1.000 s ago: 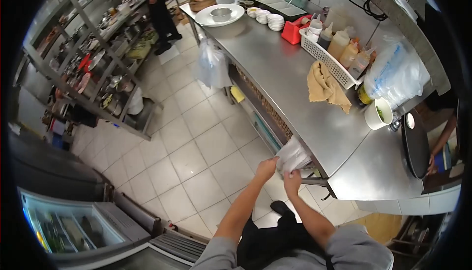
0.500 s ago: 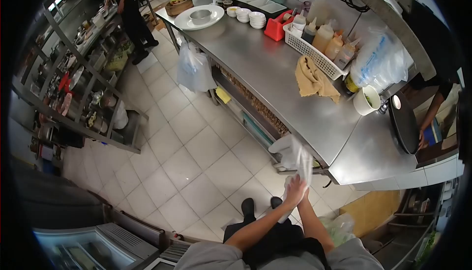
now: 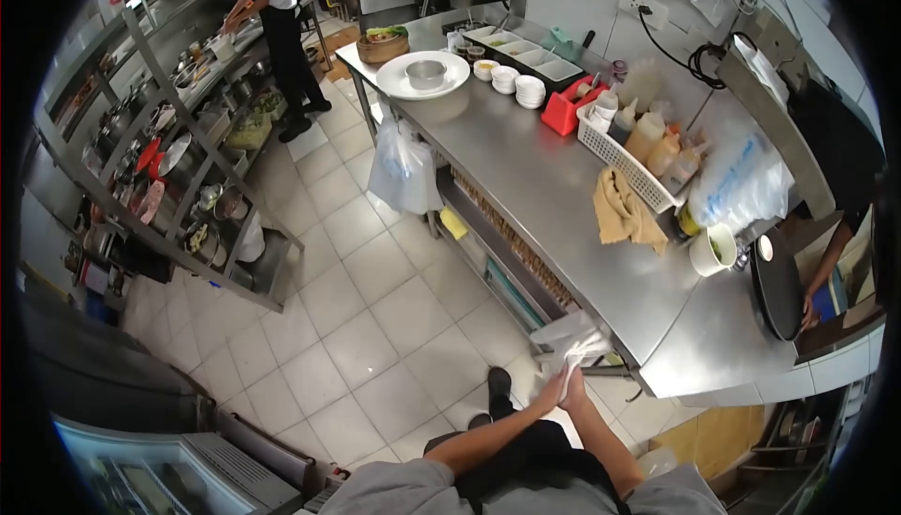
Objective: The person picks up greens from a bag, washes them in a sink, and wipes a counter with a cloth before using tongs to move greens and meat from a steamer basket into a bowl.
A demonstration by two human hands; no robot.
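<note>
A crumpled white cloth (image 3: 584, 350) is bunched between my two hands, below the near corner of the steel counter (image 3: 526, 205). My left hand (image 3: 550, 391) is closed on it from the left. Close against it, my right hand (image 3: 573, 391) grips the cloth from the right; its fingers are partly hidden. Just behind the cloth, whitish plastic (image 3: 554, 335) hangs at the counter's lower shelf. A tan cloth (image 3: 624, 210) lies crumpled on the counter above.
A white basket of squeeze bottles (image 3: 627, 160), a white plate with a metal ring (image 3: 422, 83) and a black tray (image 3: 777, 288) are on the counter. A metal rack of pots (image 3: 178, 196) stands left. A co-worker (image 3: 272, 37) stands beyond; another person's hand (image 3: 809, 313) touches the tray.
My view has shifted, so the counter and rack sit lower and farther right. The white cloth, earlier stretched upward and blurred, is now bunched at my hands. My feet have changed position.
</note>
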